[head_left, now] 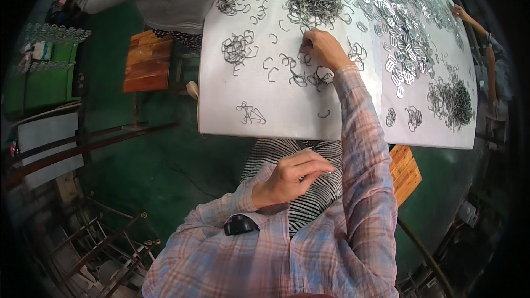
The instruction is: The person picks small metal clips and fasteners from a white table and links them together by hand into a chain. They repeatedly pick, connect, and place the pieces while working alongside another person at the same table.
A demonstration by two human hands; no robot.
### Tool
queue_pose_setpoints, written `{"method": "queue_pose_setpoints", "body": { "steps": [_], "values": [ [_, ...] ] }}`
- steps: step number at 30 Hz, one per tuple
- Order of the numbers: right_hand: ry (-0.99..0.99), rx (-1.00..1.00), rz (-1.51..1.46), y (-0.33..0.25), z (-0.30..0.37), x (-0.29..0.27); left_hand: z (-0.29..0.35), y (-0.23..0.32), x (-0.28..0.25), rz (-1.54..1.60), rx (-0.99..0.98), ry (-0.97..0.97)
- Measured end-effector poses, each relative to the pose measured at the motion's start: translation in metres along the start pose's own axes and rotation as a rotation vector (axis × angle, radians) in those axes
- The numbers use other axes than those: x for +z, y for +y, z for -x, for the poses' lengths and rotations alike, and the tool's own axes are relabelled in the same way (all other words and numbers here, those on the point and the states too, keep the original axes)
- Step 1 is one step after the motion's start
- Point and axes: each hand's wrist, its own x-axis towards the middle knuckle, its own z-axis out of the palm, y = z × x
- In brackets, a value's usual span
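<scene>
Right hand (pixel 324 49) just below the dense heap of bent wire hooks (pixel 313 4) on white tabletop (pixel 292 113), fingers curled down; cannot tell whether they pinch one. Left hand (pixel 292 176) over striped trousers (pixel 317 204), fingers bent together; cannot tell if holding anything. Slotted metal ovals (pixel 408 49) lie rightward.

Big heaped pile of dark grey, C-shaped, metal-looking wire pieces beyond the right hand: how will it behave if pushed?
The big heaped pile would probably drag in clumps, since its hooked pieces overlap. Its ragged outline suggests stragglers may shed off the edges. The smooth-looking white tabletop likely offers little grip, so single pieces could slide readily.
</scene>
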Motion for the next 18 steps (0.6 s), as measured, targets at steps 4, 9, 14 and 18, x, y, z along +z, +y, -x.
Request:
{"method": "queue_pose_setpoints", "body": {
  "steps": [4, 9, 14, 18],
  "values": [
    [-0.051, -0.019, 0.120, -0.004, 0.017, -0.004, 0.004, 0.003, -0.001, -0.041, -0.002, 0.023],
    [0.057, -0.116, -0.165, 0.001, 0.054, -0.032, 0.000, 0.005, 0.001, -0.098, 0.009, 0.017],
    [0.342, -0.105, -0.214, -0.008, 0.116, -0.082, -0.013, 0.005, 0.001, -0.148, -0.032, -0.007],
    [0.477, -0.192, 0.045, -0.014, 0.166, -0.102, -0.015, -0.002, 0.006, -0.088, -0.086, -0.045]
  ]
}}
